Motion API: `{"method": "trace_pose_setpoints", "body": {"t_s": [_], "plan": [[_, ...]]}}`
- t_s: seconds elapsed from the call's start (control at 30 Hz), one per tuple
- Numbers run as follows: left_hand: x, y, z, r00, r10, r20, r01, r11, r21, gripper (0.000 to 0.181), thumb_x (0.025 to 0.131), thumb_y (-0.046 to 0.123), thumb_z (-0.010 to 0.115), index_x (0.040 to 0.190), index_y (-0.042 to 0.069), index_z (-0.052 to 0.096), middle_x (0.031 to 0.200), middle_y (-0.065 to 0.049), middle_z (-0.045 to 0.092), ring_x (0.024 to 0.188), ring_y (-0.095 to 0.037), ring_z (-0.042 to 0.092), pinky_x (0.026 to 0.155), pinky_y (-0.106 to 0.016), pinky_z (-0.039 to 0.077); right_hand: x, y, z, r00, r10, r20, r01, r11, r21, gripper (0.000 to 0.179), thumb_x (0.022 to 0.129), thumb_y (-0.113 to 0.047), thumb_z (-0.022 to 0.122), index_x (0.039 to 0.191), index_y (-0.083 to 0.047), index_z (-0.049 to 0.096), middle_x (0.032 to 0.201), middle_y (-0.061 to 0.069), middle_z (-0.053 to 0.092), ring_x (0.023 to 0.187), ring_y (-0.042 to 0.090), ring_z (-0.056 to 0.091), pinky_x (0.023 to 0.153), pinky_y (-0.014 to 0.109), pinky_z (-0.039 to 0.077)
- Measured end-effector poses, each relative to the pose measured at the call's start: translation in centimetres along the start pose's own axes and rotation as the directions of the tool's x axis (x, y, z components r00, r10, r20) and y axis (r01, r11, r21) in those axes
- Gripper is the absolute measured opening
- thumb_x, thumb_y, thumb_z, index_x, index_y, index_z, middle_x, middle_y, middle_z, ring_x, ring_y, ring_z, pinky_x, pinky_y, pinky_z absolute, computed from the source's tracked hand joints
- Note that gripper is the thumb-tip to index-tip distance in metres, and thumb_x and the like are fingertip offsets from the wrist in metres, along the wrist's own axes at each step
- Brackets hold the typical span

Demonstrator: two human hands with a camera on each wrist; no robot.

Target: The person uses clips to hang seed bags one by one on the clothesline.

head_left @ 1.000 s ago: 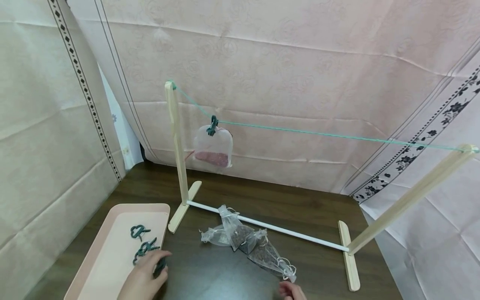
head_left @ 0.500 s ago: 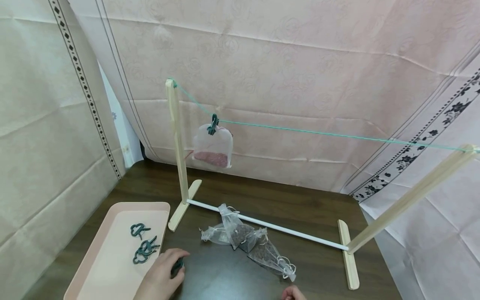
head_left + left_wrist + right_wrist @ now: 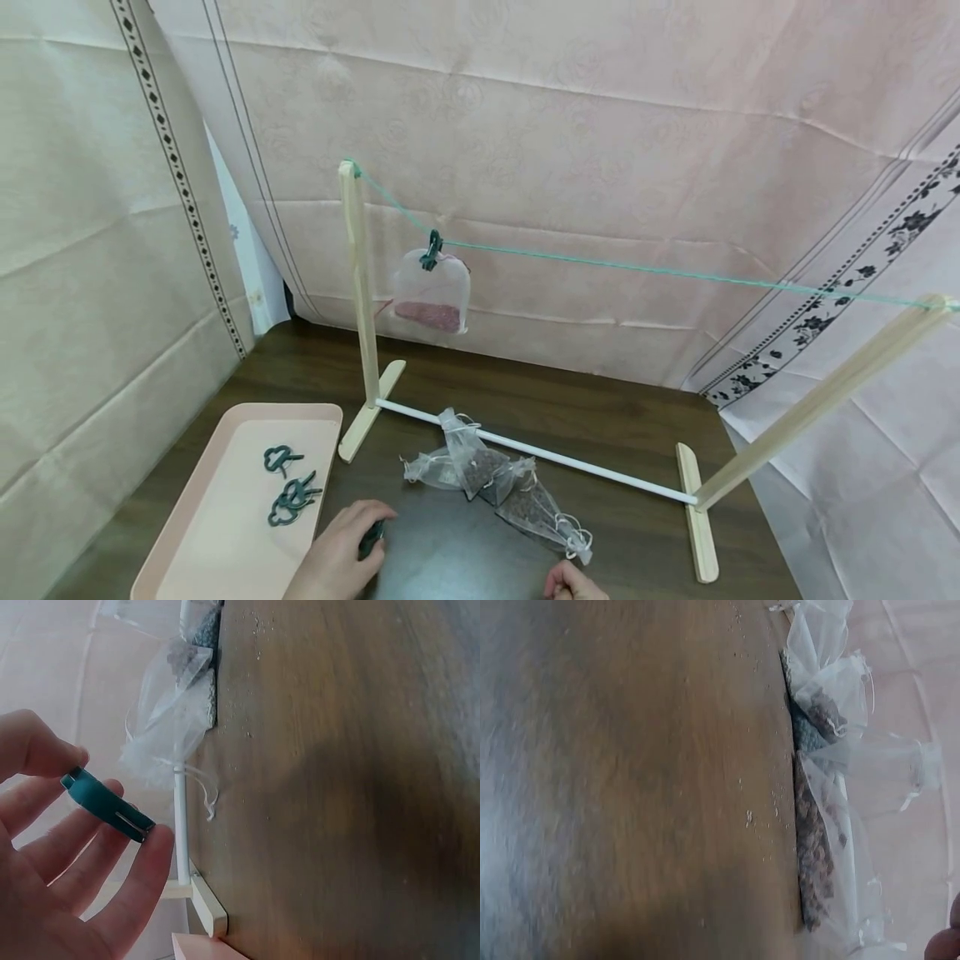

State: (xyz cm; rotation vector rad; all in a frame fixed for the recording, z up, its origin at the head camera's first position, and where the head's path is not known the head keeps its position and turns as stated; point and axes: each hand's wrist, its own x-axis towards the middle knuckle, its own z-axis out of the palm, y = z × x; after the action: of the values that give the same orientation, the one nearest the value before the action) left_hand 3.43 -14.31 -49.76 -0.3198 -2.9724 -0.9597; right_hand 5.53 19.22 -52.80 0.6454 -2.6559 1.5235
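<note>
Between thumb and fingertips my left hand (image 3: pixel 337 550) pinches a dark green clothes clip (image 3: pixel 105 802), held just right of the tray and above the table. At the front edge of the head view, my right hand (image 3: pixel 572 582) has loosely bent fingers, and nothing shows in it. Just beyond it lies a pile of sheer drawstring pouches (image 3: pixel 528 508) with dark grainy filling, also along the table in the right wrist view. Another pouch (image 3: pixel 431 293) with pink filling hangs from the green cord (image 3: pixel 600 264) by a dark green clip (image 3: pixel 431 250).
A pale pink tray (image 3: pixel 217 533) at the left holds several green clips (image 3: pixel 294 497). The cord runs between two wooden posts (image 3: pixel 360 283), whose feet are joined by a white rod (image 3: pixel 585 462). Patterned cloth (image 3: pixel 570 100) hangs behind the table. Small crumbs lie beside the pouches.
My left hand has moved right, from the tray's edge over the table, carrying the clip. The right hand has shifted slightly left. The pouches and rack have stayed put.
</note>
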Motion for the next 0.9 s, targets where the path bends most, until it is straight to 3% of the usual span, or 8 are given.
{"method": "trace_pose_setpoints", "body": {"t_s": [0.07, 0.17, 0.27, 0.3, 0.57, 0.63, 0.73, 0.9], "plan": [[0.0, 0.2, 0.1, 1.0, 0.024, 0.016, -0.024, 1.0, -0.01, 0.027, 0.08, 0.015, 0.061, 0.104, 0.026, 0.058, 0.107, 0.01, 0.051, 0.098, -0.014, 0.051, 0.078, -0.034, 0.045, 0.1, -1.0, 0.8, 0.991, 0.088, -0.102, -0.095, 0.993, -0.07, 0.029, 0.067, 0.014, 0.043, 0.069, -0.014, 0.048, 0.053, -0.013, 0.043, 0.045, -0.005, 0.036, 0.039, 0.015, 0.031], [0.1, 0.5, 0.3, 0.998, 0.056, 0.038, -0.054, 0.998, -0.032, 0.026, 0.081, 0.015, 0.06, 0.105, 0.026, 0.058, 0.109, 0.009, 0.051, 0.099, -0.016, 0.05, 0.079, -0.036, 0.044, 0.5, -2.0, 2.3, 0.934, 0.14, -0.328, -0.195, 0.971, -0.139, 0.033, 0.061, 0.013, 0.045, 0.061, -0.02, 0.048, 0.048, -0.019, 0.037, 0.041, -0.007, 0.031, 0.036, 0.012, 0.027], [0.2, 0.9, 0.5, 0.995, 0.068, 0.078, -0.063, 0.996, -0.067, 0.025, 0.083, 0.017, 0.058, 0.106, 0.027, 0.058, 0.11, 0.008, 0.051, 0.1, -0.017, 0.05, 0.079, -0.037, 0.044, 1.1, -2.4, 3.5, 0.867, 0.127, -0.481, -0.235, 0.957, -0.171, 0.034, 0.059, 0.013, 0.045, 0.059, -0.021, 0.048, 0.049, -0.02, 0.035, 0.041, -0.007, 0.03, 0.036, 0.013, 0.026], [0.3, 1.0, 0.6, 0.994, 0.07, 0.089, -0.063, 0.995, -0.076, 0.025, 0.083, 0.018, 0.058, 0.106, 0.027, 0.058, 0.111, 0.008, 0.051, 0.1, -0.017, 0.05, 0.079, -0.037, 0.044, 1.2, -2.5, 3.8, 0.848, 0.129, -0.515, -0.25, 0.952, -0.174, 0.034, 0.059, 0.013, 0.045, 0.06, -0.021, 0.049, 0.05, -0.021, 0.037, 0.042, -0.006, 0.031, 0.037, 0.014, 0.027], [0.1, 1.4, 1.3, 0.993, 0.04, 0.113, -0.026, 0.993, -0.116, 0.017, 0.084, 0.017, 0.056, 0.094, 0.031, 0.059, 0.113, 0.004, 0.052, 0.103, -0.022, 0.05, 0.077, -0.039, 0.044, 2.2, -2.7, 5.5, 0.77, 0.212, -0.602, -0.382, 0.908, -0.169, 0.029, 0.071, 0.009, 0.052, 0.079, -0.017, 0.062, 0.07, -0.016, 0.056, 0.064, -0.001, 0.053, 0.057, 0.016, 0.042], [0.0, 1.5, 1.4, 0.993, 0.038, 0.107, -0.025, 0.992, -0.12, 0.016, 0.084, 0.017, 0.055, 0.089, 0.032, 0.058, 0.114, 0.003, 0.052, 0.104, -0.024, 0.05, 0.077, -0.039, 0.045, 2.5, -2.9, 5.8, 0.769, 0.262, -0.583, -0.426, 0.89, -0.163, 0.025, 0.075, 0.005, 0.053, 0.085, -0.016, 0.062, 0.073, -0.016, 0.059, 0.069, 0.001, 0.056, 0.06, 0.019, 0.044], [-0.1, 1.6, 1.5, 0.994, 0.049, 0.102, -0.036, 0.992, -0.125, 0.015, 0.085, 0.018, 0.055, 0.088, 0.033, 0.057, 0.115, 0.002, 0.053, 0.104, -0.023, 0.051, 0.077, -0.039, 0.045, 2.9, -3.2, 6.0, 0.79, 0.319, -0.524, -0.459, 0.874, -0.16, 0.019, 0.083, -0.005, 0.052, 0.094, -0.016, 0.061, 0.078, -0.016, 0.062, 0.076, 0.005, 0.058, 0.064, 0.024, 0.045], [0.0, 2.0, 1.7, 0.992, 0.054, 0.112, -0.037, 0.988, -0.147, 0.014, 0.086, 0.022, 0.055, 0.092, 0.035, 0.058, 0.116, 0.002, 0.054, 0.105, -0.023, 0.051, 0.079, -0.04, 0.045, 3.9, -3.2, 7.0, 0.817, 0.307, -0.489, -0.424, 0.893, -0.148, 0.011, 0.089, -0.016, 0.053, 0.094, -0.018, 0.062, 0.084, -0.013, 0.062, 0.082, 0.008, 0.059, 0.071, 0.028, 0.045]]}}
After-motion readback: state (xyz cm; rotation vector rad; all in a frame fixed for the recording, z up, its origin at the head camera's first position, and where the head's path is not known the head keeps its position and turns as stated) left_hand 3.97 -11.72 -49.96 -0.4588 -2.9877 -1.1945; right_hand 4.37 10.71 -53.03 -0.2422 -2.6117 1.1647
